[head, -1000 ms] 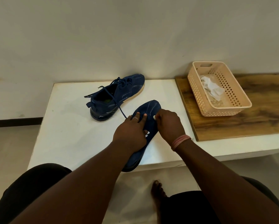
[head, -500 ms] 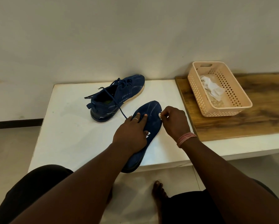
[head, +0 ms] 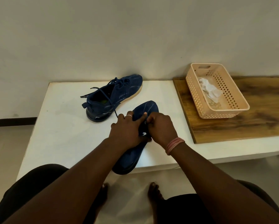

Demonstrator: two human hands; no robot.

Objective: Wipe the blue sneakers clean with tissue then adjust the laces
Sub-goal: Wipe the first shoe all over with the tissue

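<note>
The white surface (head: 58,136) spread before me, with a wooden board (head: 256,120) lying on it at three o'clock. On that board stood a peach slotted basket (head: 227,110), and crumpled tissue (head: 208,88) lay inside it. At twelve o'clock from my hands sat the far blue sneaker (head: 117,97), upright, its toe toward the wall and its laces (head: 103,92) loose, one end trailing down toward my left hand. The near blue sneaker (head: 145,109) lay at the centre, toe pointing to one o'clock, its heel hanging past the surface's front edge at six o'clock. My left hand (head: 127,131) lay over the middle of this shoe, fingers stretched forward along the upper and thumb tucked under its side, so my grip there held the sneaker. My right hand (head: 161,128) was against the shoe's right side, fingers curled tight at the lacing area; I could not tell what that grip pinched. A pink band (head: 174,144) circled my right wrist, and a thin ring (head: 129,116) sat on a left finger.
</note>
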